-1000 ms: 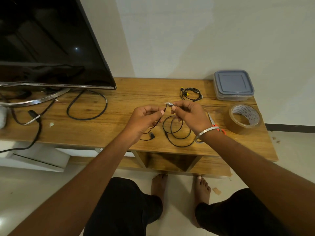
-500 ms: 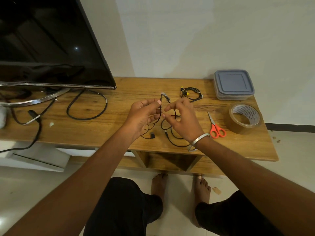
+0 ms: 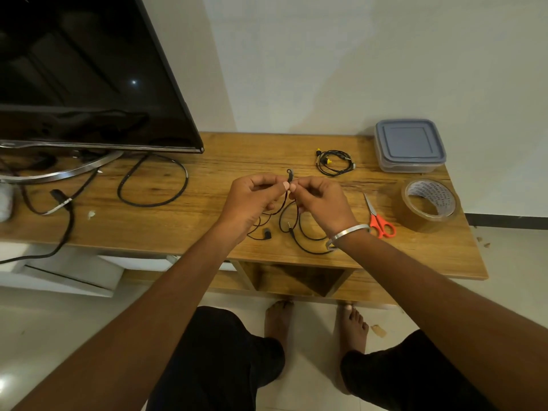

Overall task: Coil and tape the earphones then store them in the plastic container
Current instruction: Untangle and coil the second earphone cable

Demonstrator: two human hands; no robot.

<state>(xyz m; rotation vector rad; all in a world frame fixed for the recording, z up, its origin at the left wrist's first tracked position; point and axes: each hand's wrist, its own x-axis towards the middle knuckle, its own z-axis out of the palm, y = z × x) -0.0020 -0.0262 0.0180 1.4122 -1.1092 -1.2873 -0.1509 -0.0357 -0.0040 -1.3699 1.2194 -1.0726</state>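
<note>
My left hand (image 3: 252,200) and my right hand (image 3: 320,203) meet above the middle of the wooden table (image 3: 207,221). Both pinch the thin cable of black earphones (image 3: 289,223). A short end of it sticks up between my fingertips. The rest hangs in loose loops onto the table, with one earbud (image 3: 267,233) and the jack plug lying below my hands. A second pair of earphones with yellow tips (image 3: 335,162) lies coiled farther back. The grey-lidded plastic container (image 3: 409,145) stands shut at the back right. A roll of brown tape (image 3: 430,204) sits to its front.
Red-handled scissors (image 3: 381,222) lie just right of my right wrist. A television (image 3: 89,75) on a metal stand fills the left, with thick black cables (image 3: 154,185) looped on the table beneath it. A white wall backs the table.
My hands have come together again and risen slightly. My right hand, spread half a second ago, now pinches the cable beside my left hand's fingertips.
</note>
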